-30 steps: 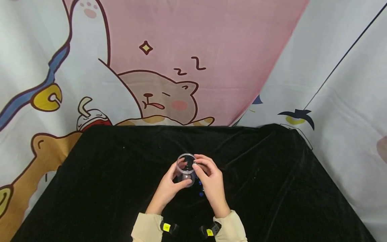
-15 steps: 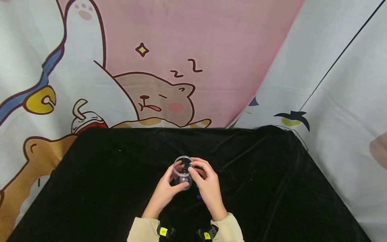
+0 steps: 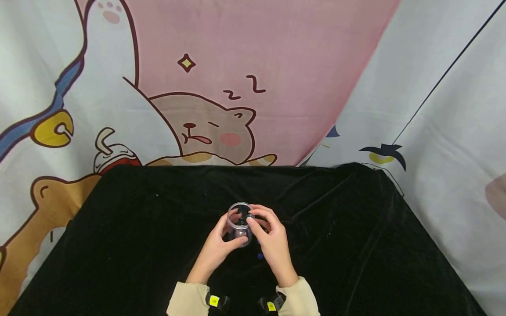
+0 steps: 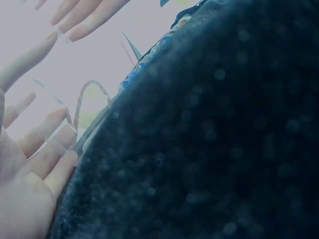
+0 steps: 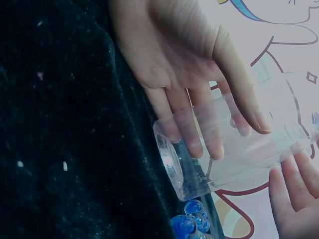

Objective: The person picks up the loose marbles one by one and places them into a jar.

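Left hand (image 3: 219,243) curled round clear jar (image 5: 237,147), thumb on near side; can't tell if its base touches the cloth. Right hand (image 3: 272,232) at the rim, thumb and fingertips nearly together, pinching what looks like a bead (image 3: 250,215). More blue beads (image 5: 184,226) on black cloth (image 3: 150,245), just right of jar. Printed drape (image 3: 308,66) behind. Step looks like bringing bead to jar mouth; next move calls for steady jar, fingertips loosened over the opening.

Clear jar (image 3: 239,226), blue balls (image 5: 194,207), black cloth (image 3: 150,245), cartoon-patterned backdrop (image 3: 284,74)
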Demonstrator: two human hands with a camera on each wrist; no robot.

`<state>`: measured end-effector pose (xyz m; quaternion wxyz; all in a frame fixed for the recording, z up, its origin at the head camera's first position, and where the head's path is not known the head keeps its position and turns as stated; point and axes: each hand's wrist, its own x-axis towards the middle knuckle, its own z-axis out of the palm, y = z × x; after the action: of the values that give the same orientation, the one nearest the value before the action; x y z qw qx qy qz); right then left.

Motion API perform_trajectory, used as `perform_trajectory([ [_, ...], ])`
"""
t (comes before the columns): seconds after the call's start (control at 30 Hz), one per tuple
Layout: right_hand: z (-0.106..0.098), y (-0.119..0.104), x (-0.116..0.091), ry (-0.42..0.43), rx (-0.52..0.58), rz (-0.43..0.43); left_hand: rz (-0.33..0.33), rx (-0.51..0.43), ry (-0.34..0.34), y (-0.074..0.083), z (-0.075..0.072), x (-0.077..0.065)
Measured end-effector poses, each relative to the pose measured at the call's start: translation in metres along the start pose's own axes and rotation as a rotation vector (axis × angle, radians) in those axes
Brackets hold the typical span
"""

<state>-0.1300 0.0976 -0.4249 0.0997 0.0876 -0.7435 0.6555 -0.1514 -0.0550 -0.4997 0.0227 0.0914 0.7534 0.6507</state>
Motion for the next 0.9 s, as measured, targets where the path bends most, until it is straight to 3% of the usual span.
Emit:
perform_trajectory([
  [0.33,-0.0005,0.0023,0.0005,-0.009,-0.015,-0.013,-0.035,0.01,-0.004,0.0012,-0.0002,-0.0005],
  [0.9,-0.0023,0.0007,0.0012,-0.025,-0.034,-0.016,-0.032,0.015,0.005,0.0005,-0.0005,-0.0014],
])
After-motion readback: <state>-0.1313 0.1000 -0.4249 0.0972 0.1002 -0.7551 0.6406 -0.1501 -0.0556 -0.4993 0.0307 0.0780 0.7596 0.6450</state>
